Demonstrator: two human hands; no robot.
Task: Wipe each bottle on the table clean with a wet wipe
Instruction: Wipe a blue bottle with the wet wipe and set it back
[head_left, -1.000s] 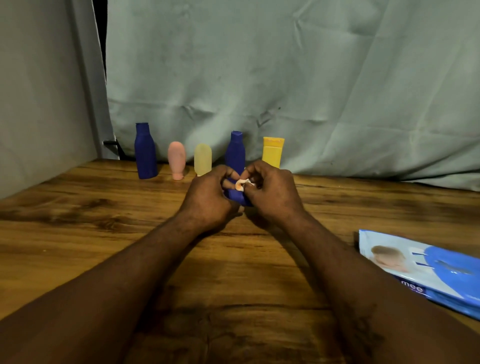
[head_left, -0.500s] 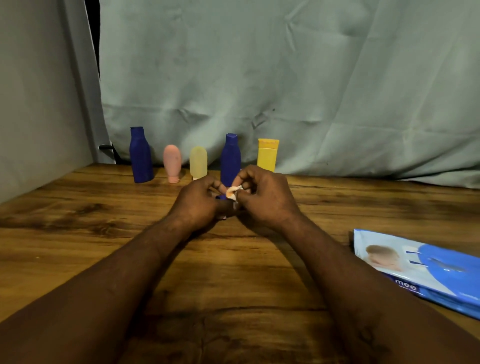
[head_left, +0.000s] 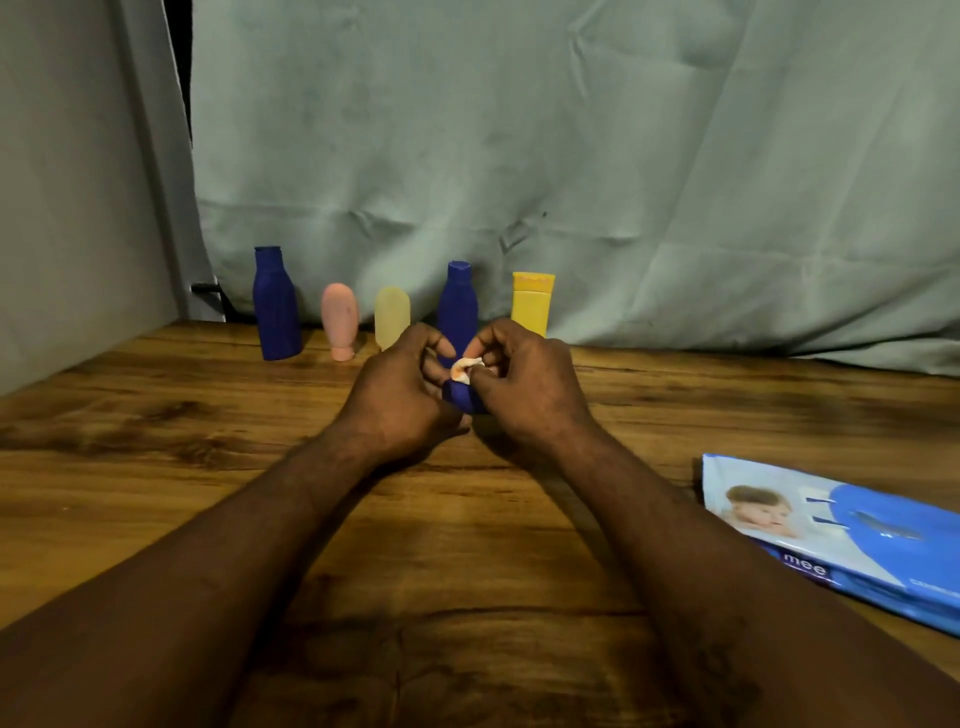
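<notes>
Nearest, the brown wood-grain bench (head_left: 156, 467) shows bare board between the two forearms and out toward 8 and 9 o'clock, where its left edge meets a plain grey side panel (head_left: 62, 208). At 4 o'clock one flat blue-and-white plastic pack of wet wipes (head_left: 841, 530) lies by the right edge, near the right forearm and well apart from the hands. At the centre the left hand (head_left: 400, 384) is curled round one small dark-blue bottle (head_left: 462, 399), only a patch of which shows between the palms. The right hand (head_left: 530, 384) pinches one crumpled white wet wipe (head_left: 466, 370) against the top of that bottle. Behind, from 11 to 12 o'clock, five more containers stand upright in a row along the far edge: a tall dark-blue plastic bottle (head_left: 276, 306), a rounded pink bottle (head_left: 340, 319) on its cap, a rounded pale-yellow bottle (head_left: 390, 317), a second tall dark-blue bottle (head_left: 457, 306) and a squared yellow tube (head_left: 531, 304). The hands hide the feet of the last three. That makes three dark-blue, one pink and two yellowish. A creased grey-green cloth backdrop (head_left: 571, 156) hangs close behind the row, closing the far side.
</notes>
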